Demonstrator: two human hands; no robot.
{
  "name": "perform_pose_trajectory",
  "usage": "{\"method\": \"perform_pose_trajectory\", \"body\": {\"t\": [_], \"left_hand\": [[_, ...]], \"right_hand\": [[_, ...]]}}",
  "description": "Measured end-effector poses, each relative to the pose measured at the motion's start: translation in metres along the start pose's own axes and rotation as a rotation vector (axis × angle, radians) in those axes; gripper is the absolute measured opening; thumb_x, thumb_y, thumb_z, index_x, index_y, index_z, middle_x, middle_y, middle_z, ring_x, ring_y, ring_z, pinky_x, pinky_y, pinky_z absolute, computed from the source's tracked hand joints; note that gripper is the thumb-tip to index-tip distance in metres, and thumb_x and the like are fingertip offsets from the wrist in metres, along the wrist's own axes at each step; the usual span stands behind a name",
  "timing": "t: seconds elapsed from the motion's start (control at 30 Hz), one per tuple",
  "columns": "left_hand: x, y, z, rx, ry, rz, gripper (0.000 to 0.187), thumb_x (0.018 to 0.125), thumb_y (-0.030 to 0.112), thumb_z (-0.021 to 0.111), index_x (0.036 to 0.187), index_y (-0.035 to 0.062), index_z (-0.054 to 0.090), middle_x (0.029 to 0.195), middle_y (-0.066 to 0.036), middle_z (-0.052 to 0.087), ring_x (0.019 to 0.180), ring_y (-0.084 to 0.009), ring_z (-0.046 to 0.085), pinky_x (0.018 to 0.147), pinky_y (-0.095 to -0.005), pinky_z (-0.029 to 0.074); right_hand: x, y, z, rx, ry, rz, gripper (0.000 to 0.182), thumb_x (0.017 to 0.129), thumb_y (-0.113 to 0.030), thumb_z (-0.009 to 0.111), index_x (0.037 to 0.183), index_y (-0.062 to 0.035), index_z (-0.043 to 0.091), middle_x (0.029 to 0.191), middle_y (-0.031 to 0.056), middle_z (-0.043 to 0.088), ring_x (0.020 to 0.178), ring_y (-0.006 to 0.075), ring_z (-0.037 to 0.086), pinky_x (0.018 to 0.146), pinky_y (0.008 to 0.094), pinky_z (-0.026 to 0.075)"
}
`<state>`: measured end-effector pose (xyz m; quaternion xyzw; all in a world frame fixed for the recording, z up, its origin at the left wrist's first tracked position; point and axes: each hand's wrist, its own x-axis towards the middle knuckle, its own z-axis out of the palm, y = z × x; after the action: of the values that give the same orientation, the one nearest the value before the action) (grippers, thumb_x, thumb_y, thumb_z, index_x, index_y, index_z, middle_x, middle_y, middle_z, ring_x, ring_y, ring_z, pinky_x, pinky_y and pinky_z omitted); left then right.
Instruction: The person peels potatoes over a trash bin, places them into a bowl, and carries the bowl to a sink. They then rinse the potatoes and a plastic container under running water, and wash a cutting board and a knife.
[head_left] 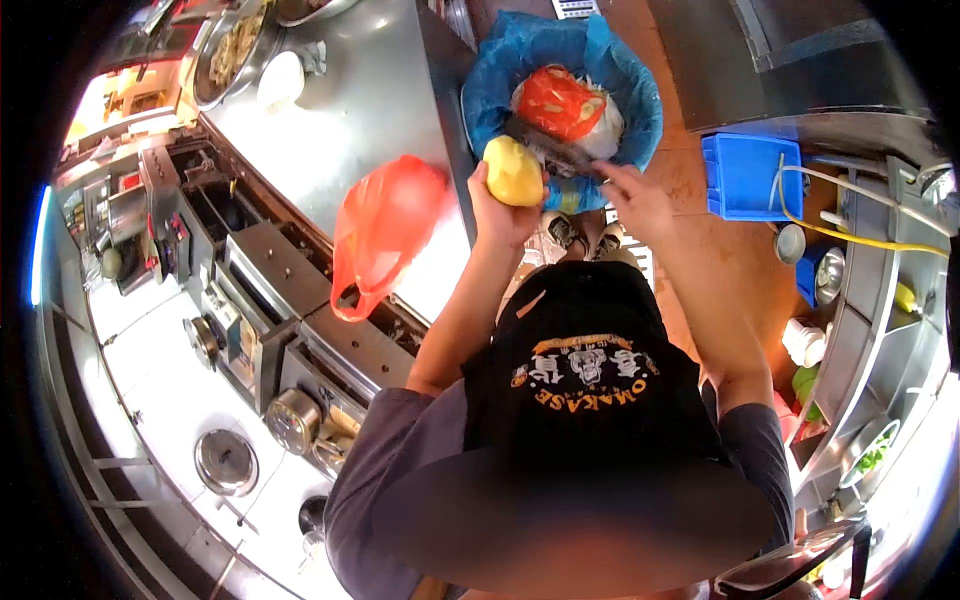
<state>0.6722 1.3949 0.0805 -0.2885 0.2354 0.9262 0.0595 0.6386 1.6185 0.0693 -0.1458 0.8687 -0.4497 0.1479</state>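
My left hand (503, 213) is wrapped round a peeled yellow potato (513, 172) and holds it up over the near left rim of a bin (633, 75) lined with a blue bag. My right hand (640, 203) is closed on a knife; its handle is mostly hidden in my fingers. The dark, broad knife blade (553, 146) points left across the bin, close beside the potato. Below it in the bin lie a red plastic bag (562, 102) with pale peelings on it and some whitish waste.
On the steel counter (375, 75) at left lie a red plastic bag (388, 228), a white container (281, 80) and a metal bowl (232, 55) of food. A blue crate (752, 178), a yellow hose (850, 238) and shelving stand at right. Pots line the far left.
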Motion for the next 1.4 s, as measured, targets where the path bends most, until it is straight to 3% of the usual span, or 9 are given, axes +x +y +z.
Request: {"method": "perform_pose_trajectory", "body": {"t": [0.13, 0.23, 0.53, 0.67, 0.77, 0.83, 0.97, 1.23, 1.4], "left_hand": [[0.001, -0.007, 0.005, -0.101, 0.095, -0.009, 0.055, 0.089, 0.054, 0.037, 0.115, 0.0106, 0.058, 0.107, -0.013, 0.063, 0.095, -0.0297, 0.061, 0.084, -0.0432, 0.05], [-0.009, 0.008, -0.005, -0.035, -0.07, -0.161, 0.066, 0.083, 0.06, 0.038, 0.12, 0.0073, 0.054, 0.1, -0.02, 0.061, 0.084, -0.0298, 0.06, 0.064, -0.0369, 0.048], [0.004, 0.0, 0.014, -0.099, 0.169, -0.102, 0.056, 0.082, 0.055, 0.047, 0.118, 0.0135, 0.055, 0.109, -0.011, 0.061, 0.094, -0.0313, 0.059, 0.075, -0.0417, 0.049], [0.008, 0.031, 0.032, -0.002, -0.491, 0.154, 0.065, 0.077, 0.052, 0.057, 0.129, 0.0124, 0.051, 0.127, -0.015, 0.055, 0.115, -0.0342, 0.054, 0.095, -0.0531, 0.043], [-0.016, 0.052, 0.06, -0.09, -0.405, 0.348, 0.073, 0.077, 0.057, 0.057, 0.134, 0.0122, 0.048, 0.134, -0.017, 0.051, 0.122, -0.0377, 0.05, 0.101, -0.0571, 0.038], [-0.021, 0.063, 0.058, -0.152, -0.38, 0.137, 0.076, 0.079, 0.059, 0.055, 0.136, 0.0111, 0.045, 0.139, -0.019, 0.046, 0.123, -0.0412, 0.048, 0.094, -0.056, 0.046], [0.0, 0.042, 0.015, -0.032, -0.285, -0.076, 0.073, 0.082, 0.059, 0.052, 0.137, 0.0103, 0.044, 0.134, -0.018, 0.051, 0.118, -0.0431, 0.053, 0.067, -0.0377, 0.059], [-0.004, -0.002, 0.004, 0.139, -0.043, 0.018, 0.065, 0.083, 0.052, 0.052, 0.132, 0.0093, 0.046, 0.12, -0.015, 0.059, 0.109, -0.0355, 0.058, 0.077, -0.0445, 0.052], [-0.009, 0.011, -0.008, 0.107, -0.234, 0.003, 0.067, 0.086, 0.051, 0.044, 0.134, 0.0037, 0.045, 0.128, -0.017, 0.056, 0.114, -0.0349, 0.058, 0.078, -0.0416, 0.054]], "right_hand": [[0.001, -0.03, 0.01, -0.073, 0.069, -0.392, 0.036, 0.081, -0.013, 0.065, 0.117, -0.016, 0.064, 0.102, 0.0112, 0.065, 0.095, 0.0314, 0.062, 0.081, 0.0378, 0.051], [0.017, 0.03, 0.006, -0.14, -0.012, 0.177, 0.032, 0.087, -0.02, 0.06, 0.118, -0.0142, 0.063, 0.105, 0.0129, 0.064, 0.093, 0.0312, 0.063, 0.08, 0.0389, 0.051], [0.002, -0.028, 0.007, 0.092, 0.0, -0.139, 0.034, 0.086, -0.015, 0.063, 0.12, -0.0094, 0.062, 0.101, 0.0143, 0.064, 0.091, 0.0341, 0.062, 0.08, 0.0383, 0.05], [0.004, 0.009, 0.01, 0.317, 0.259, 0.186, 0.033, 0.091, -0.017, 0.06, 0.122, -0.0066, 0.06, 0.087, 0.009, 0.064, 0.078, 0.016, 0.06, 0.073, 0.0277, 0.048], [0.002, 0.034, 0.004, 0.367, 0.326, 0.155, 0.033, 0.091, -0.017, 0.06, 0.123, -0.0074, 0.06, 0.082, 0.0063, 0.061, 0.076, 0.0122, 0.056, 0.071, 0.0265, 0.047], [0.002, 0.038, -0.002, 0.379, 0.311, 0.202, 0.033, 0.091, -0.016, 0.061, 0.123, -0.0075, 0.06, 0.085, 0.0059, 0.061, 0.077, 0.0121, 0.056, 0.071, 0.0264, 0.047], [-0.002, 0.009, -0.003, 0.232, 0.247, 0.124, 0.033, 0.088, -0.013, 0.062, 0.121, -0.0079, 0.061, 0.098, 0.0122, 0.065, 0.084, 0.022, 0.063, 0.075, 0.0322, 0.05], [0.016, -0.044, -0.019, -0.101, 0.235, -0.466, 0.036, 0.081, -0.009, 0.064, 0.117, -0.0118, 0.063, 0.098, 0.0133, 0.063, 0.084, 0.0324, 0.062, 0.075, 0.0388, 0.052], [0.015, 0.038, -0.019, -0.043, 0.063, -0.043, 0.033, 0.087, -0.015, 0.062, 0.119, -0.0113, 0.062, 0.102, 0.0114, 0.066, 0.089, 0.0304, 0.064, 0.075, 0.0375, 0.052]]}}
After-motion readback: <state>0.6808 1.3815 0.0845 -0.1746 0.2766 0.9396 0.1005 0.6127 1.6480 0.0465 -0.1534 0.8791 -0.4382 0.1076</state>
